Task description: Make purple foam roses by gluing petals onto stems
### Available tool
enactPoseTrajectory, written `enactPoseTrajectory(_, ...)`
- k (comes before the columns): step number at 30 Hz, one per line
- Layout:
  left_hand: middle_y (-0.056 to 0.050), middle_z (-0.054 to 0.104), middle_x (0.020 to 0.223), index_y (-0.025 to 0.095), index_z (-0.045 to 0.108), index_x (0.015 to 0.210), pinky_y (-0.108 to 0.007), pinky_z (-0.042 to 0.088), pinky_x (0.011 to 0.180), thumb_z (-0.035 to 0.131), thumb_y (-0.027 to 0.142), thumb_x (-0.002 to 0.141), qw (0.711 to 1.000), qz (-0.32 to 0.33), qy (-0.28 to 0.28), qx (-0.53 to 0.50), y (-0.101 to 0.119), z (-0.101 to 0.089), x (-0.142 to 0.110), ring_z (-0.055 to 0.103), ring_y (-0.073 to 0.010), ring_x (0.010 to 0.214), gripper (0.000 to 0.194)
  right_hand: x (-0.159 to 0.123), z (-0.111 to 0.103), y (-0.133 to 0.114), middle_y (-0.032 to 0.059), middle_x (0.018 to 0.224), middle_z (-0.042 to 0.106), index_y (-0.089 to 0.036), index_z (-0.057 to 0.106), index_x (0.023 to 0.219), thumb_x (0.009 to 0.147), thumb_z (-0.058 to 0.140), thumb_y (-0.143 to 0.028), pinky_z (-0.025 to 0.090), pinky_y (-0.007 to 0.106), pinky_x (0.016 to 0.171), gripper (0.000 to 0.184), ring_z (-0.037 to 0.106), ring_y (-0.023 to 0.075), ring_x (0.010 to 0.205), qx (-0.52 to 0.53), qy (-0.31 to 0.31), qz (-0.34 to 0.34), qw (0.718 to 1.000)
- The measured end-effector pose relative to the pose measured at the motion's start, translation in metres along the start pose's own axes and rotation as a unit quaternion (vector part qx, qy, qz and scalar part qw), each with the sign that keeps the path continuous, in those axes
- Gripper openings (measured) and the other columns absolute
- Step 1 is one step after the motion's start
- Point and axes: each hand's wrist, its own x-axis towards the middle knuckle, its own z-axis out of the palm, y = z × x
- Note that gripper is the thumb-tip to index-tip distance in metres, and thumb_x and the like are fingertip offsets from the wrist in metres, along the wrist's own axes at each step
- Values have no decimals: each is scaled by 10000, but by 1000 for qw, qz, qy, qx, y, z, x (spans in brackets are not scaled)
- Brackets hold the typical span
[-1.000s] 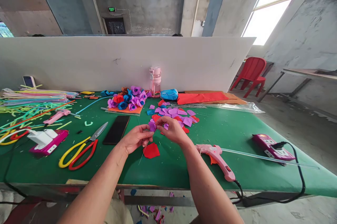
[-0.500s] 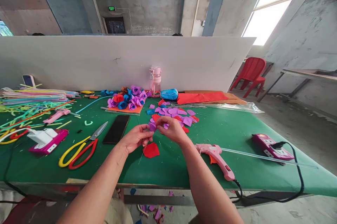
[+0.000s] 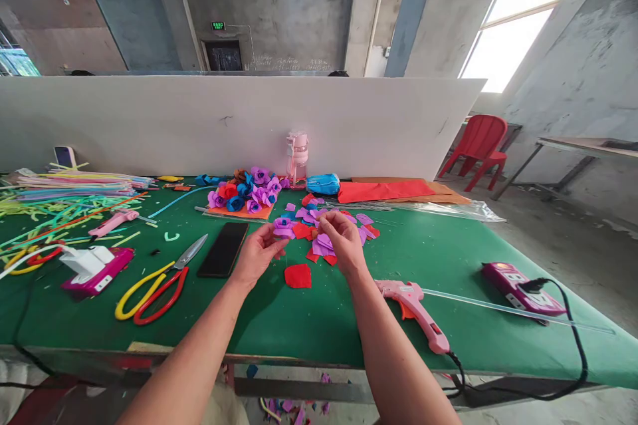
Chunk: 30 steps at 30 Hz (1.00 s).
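Note:
My left hand [image 3: 255, 257] pinches a small purple paper flower [image 3: 284, 230] with a dark blue centre, held just above the green table. To its right my right hand [image 3: 345, 247] is apart from the flower, its fingertips closed together over a loose pile of purple and red paper petals [image 3: 323, 247]; whatever is between those fingertips, if anything, is hidden. A single red paper petal [image 3: 298, 276] lies in front of the hands. Behind my left hand sits a heap of purple, blue and red paper flowers [image 3: 259, 193] on an orange sheet.
A pink glue gun [image 3: 417, 312] with a clear stick lies at right, near a magenta power strip [image 3: 518, 286]. Left are scissors [image 3: 172, 284], a black phone [image 3: 223, 250] and another power strip [image 3: 100, 272]. A pink bottle [image 3: 298, 157] stands by the white partition [image 3: 199, 119].
My hands were together at the purple paper; now they have parted. My left hand has the flower further left, and my right hand has moved right over the petals. The view has tilted slightly up.

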Motion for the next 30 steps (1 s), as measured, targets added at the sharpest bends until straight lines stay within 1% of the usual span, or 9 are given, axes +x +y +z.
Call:
enactPoseTrajectory(2, 7, 654, 703, 167, 623, 929, -205, 425, 475, 723, 329, 664, 999, 35, 22, 11, 1, 0, 0, 550, -94, 514, 326, 2, 0, 3, -22, 616, 524, -195, 596, 725, 744, 629, -416, 403, 262, 590, 224, 504, 121, 580, 17, 9, 25, 1000)
enactPoseTrajectory(6, 14, 646, 652, 175, 625, 944, -214, 417, 429, 667, 337, 725, 997, 71, 28, 14, 5, -1, -3, 526, -97, 453, 276, 1, 2, 6, -20, 599, 521, -190, 607, 704, 748, 622, -461, 404, 260, 590, 275, 503, 119, 575, 41, 2, 43, 998)
enactPoseTrajectory(11, -2, 681, 799, 192, 635, 905, -258, 512, 615, 684, 287, 709, 986, 150, 67, 24, 2, 0, -2, 633, -148, 663, 224, -4, 9, 0, -11, 625, 553, -188, 619, 695, 748, 633, -463, 403, 252, 600, 281, 496, 114, 591, 34, -30, 34, 998)
enactPoseTrajectory(14, -3, 687, 837, 198, 644, 895, -254, 503, 702, 677, 230, 710, 973, 199, 85, 85, -4, 0, 1, 636, -152, 754, 191, -7, 13, -3, -8, 601, 545, -180, 604, 654, 760, 630, -453, 397, 253, 613, 294, 488, 114, 599, 18, -55, 34, 998)
enactPoseTrajectory(16, -2, 690, 844, 201, 647, 904, -248, 494, 732, 658, 187, 718, 963, 219, 88, 132, -7, -1, 2, 635, -147, 764, 187, -8, 15, -4, -4, 625, 549, -178, 608, 688, 778, 606, -463, 398, 256, 629, 299, 493, 114, 617, 27, -72, 41, 996)
enactPoseTrajectory(18, -5, 691, 854, 204, 647, 917, -249, 491, 746, 642, 163, 724, 955, 233, 96, 157, -9, -1, 3, 635, -146, 772, 197, -10, 16, -6, -4, 667, 558, -179, 610, 745, 776, 603, -470, 399, 256, 633, 292, 497, 113, 635, 35, -94, 53, 994)
enactPoseTrajectory(21, -11, 691, 863, 207, 644, 926, -260, 496, 749, 632, 167, 730, 951, 239, 109, 163, -10, 0, 3, 637, -154, 780, 200, -12, 20, -7, -18, 670, 552, -181, 579, 737, 703, 676, -443, 385, 242, 598, 282, 484, 105, 619, 29, -117, 71, 990)
enactPoseTrajectory(24, -12, 690, 870, 218, 647, 922, -271, 499, 751, 627, 180, 732, 950, 237, 114, 170, -9, 4, 2, 635, -160, 782, 194, -12, 23, -7, -35, 639, 535, -184, 542, 702, 634, 723, -395, 361, 228, 550, 286, 462, 94, 579, 27, -119, 82, 989)
enactPoseTrajectory(30, -24, 690, 901, 228, 652, 883, -298, 496, 774, 601, 210, 753, 946, 237, 110, 190, -4, 9, -1, 624, -172, 791, 140, -11, 24, -3, -44, 621, 521, -191, 508, 675, 626, 677, -295, 359, 223, 519, 205, 463, 94, 558, 20, -120, 90, 988)
